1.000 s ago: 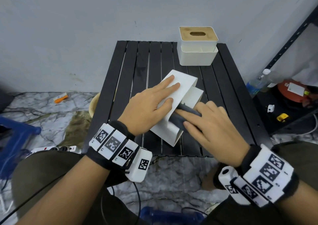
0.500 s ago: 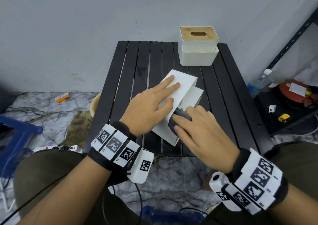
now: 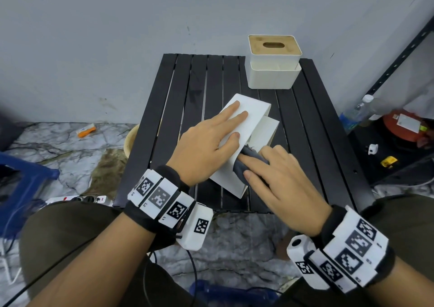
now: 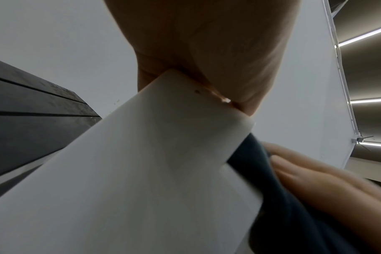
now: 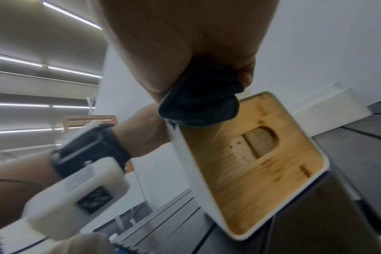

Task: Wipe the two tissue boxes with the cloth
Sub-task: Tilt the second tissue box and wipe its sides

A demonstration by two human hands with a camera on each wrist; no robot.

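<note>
Lying tipped on its side near the middle of the black slatted bench, the near tissue box is steadied by the left hand, whose straight fingers lie flat on the white face turned upward. The right hand presses a dark cloth against the box's near right edge, fingers curled over the bunched fabric; the right wrist view shows the cloth wadded in the palm, touching the rim beside the wooden lid with its slot. In the left wrist view the white wall of the box fills the lower frame, with the cloth just beside it. A second tissue box, upright with a wooden top, stands at the far right corner of the bench, well apart from the hands.
</note>
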